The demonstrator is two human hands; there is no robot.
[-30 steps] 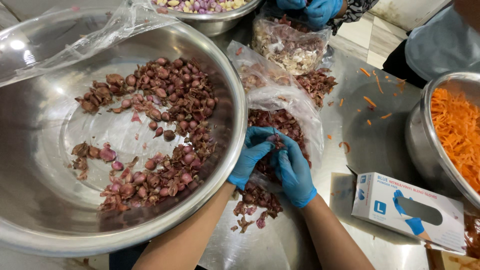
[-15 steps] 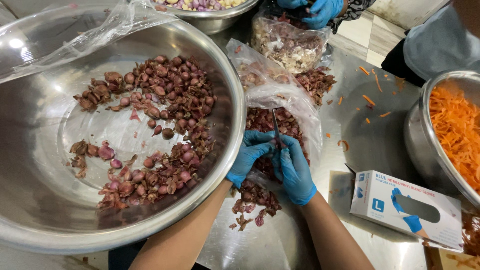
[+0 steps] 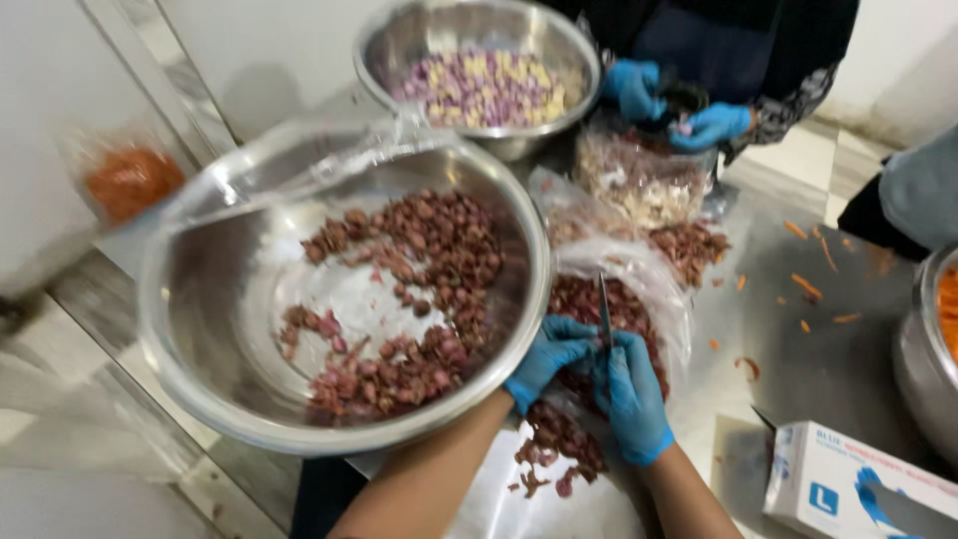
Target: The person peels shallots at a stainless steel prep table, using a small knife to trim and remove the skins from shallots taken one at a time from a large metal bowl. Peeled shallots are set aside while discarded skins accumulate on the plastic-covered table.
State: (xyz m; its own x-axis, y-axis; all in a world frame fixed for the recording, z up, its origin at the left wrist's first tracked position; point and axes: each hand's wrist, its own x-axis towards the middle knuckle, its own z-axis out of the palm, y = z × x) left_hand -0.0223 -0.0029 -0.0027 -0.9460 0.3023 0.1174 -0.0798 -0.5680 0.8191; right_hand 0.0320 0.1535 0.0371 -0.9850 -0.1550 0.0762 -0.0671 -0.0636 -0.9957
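Observation:
Both my hands wear blue gloves and meet over a clear plastic bag (image 3: 667, 299) full of reddish shallot skins. My right hand (image 3: 631, 391) grips a small knife (image 3: 604, 305) with its blade pointing up. My left hand (image 3: 547, 357) is closed on a small shallot right against the blade; the shallot is mostly hidden. To the left, a big steel bowl (image 3: 200, 369) holds several unpeeled reddish shallots (image 3: 424, 255). Loose skins (image 3: 554, 449) lie on the steel table below my hands.
Another person's blue-gloved hands (image 3: 689, 110) work at the far side, by a steel bowl of peeled purple and yellow pieces (image 3: 484, 85). A glove box (image 3: 858, 489) lies at lower right. A bowl of shredded carrot (image 3: 943, 319) sits at the right edge; carrot shreds (image 3: 813, 269) dot the table.
The view has swung back and left, so more of the far bowl and the other person shows. My hands stay together over the bag, still working the knife.

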